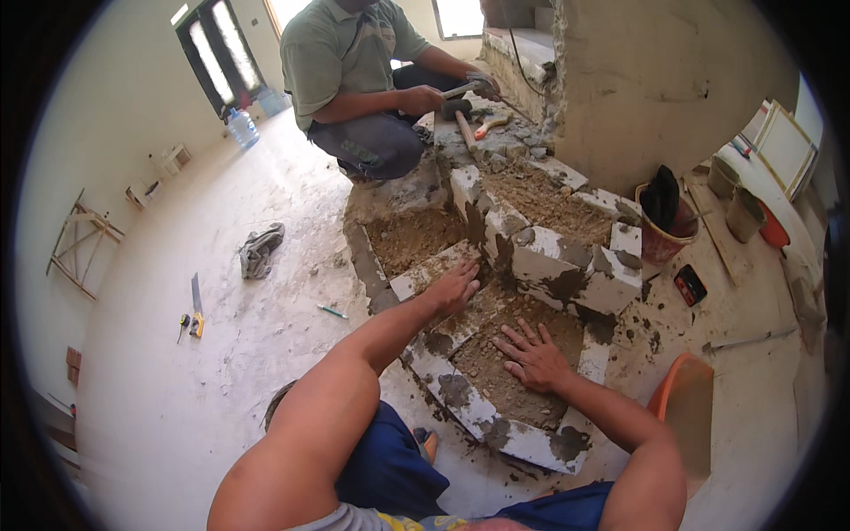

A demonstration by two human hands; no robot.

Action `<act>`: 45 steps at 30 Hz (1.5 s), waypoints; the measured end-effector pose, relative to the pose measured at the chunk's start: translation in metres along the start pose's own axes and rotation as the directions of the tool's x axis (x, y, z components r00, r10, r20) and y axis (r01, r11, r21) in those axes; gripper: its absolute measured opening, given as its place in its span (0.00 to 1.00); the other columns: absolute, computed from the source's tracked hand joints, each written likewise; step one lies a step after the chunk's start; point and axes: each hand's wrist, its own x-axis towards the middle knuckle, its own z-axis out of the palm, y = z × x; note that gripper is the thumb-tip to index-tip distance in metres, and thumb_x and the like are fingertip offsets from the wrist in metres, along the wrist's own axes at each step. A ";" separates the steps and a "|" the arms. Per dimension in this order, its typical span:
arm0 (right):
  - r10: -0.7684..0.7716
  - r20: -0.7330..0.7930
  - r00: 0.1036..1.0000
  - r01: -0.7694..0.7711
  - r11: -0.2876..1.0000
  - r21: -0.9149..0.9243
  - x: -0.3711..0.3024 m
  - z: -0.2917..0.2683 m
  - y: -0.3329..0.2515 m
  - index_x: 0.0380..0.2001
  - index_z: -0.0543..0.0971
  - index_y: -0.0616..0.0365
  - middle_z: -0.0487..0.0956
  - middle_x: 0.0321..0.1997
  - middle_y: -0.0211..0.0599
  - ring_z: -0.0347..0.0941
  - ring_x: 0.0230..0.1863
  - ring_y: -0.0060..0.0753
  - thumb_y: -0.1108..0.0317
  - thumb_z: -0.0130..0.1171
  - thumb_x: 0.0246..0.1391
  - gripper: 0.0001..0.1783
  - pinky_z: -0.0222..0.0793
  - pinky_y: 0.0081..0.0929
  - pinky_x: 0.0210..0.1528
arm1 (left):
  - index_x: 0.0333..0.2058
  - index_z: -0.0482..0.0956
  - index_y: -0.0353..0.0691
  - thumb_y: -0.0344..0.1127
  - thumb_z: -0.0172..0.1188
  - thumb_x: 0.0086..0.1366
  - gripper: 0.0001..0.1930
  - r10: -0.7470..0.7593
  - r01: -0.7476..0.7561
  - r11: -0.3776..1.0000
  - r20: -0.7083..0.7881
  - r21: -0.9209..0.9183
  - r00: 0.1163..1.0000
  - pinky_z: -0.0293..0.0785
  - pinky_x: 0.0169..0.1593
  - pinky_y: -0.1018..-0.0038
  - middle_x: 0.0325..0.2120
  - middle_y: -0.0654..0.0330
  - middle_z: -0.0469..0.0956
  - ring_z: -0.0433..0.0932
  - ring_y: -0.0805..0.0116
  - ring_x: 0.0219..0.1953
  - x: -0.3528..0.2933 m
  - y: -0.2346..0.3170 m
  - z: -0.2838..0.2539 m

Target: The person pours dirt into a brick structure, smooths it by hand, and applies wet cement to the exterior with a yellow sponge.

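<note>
My left hand (453, 288) lies flat against a pale block (409, 283) that edges a small soil-filled section. Its fingers are stretched out and hold nothing. Spread on the brown soil and rubble (509, 394) is my right hand (537, 357), palm down and fingers apart. White blocks (469, 405) with grey mortar smears on their joints frame this soil. Behind it, a higher stepped block section (546, 265) holds more loose rubble (549, 205). What lies directly under both palms is hidden.
A co-worker (354, 97) squats at the far end, holding a hammer (462, 89). A mallet (465, 128) lies nearby. On the right stand a bucket (682, 232) and an orange tub (677, 380). A handsaw (197, 305), cloth (261, 250) and pencil (333, 311) lie left.
</note>
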 end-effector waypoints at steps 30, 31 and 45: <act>0.308 -0.110 0.945 -0.314 0.948 -0.042 0.018 0.018 0.026 0.79 0.58 0.59 0.53 0.86 0.44 0.46 0.86 0.51 0.36 0.39 0.76 0.44 0.46 0.55 0.84 | 0.68 0.73 0.33 0.55 0.38 0.84 0.33 -0.077 0.077 0.995 0.003 -0.068 0.997 0.63 0.74 0.60 0.72 0.43 0.67 0.68 0.39 0.72 -0.065 -0.031 -0.008; 0.318 -0.119 0.941 -0.324 0.945 -0.035 0.014 0.018 0.027 0.79 0.58 0.61 0.53 0.86 0.45 0.46 0.86 0.52 0.36 0.39 0.76 0.45 0.46 0.54 0.83 | 0.68 0.74 0.33 0.55 0.38 0.84 0.33 -0.085 0.085 0.993 0.002 -0.079 0.996 0.64 0.74 0.59 0.72 0.43 0.67 0.69 0.38 0.71 -0.065 -0.029 -0.009; 0.523 0.079 0.849 -0.523 0.852 -0.019 -0.007 -0.009 0.026 0.81 0.52 0.65 0.44 0.87 0.56 0.47 0.84 0.67 0.32 0.38 0.75 0.51 0.52 0.51 0.82 | 0.64 0.77 0.29 0.54 0.41 0.83 0.32 -0.066 0.063 0.993 -0.031 -0.100 0.997 0.66 0.72 0.57 0.72 0.42 0.68 0.71 0.38 0.69 -0.067 -0.030 -0.005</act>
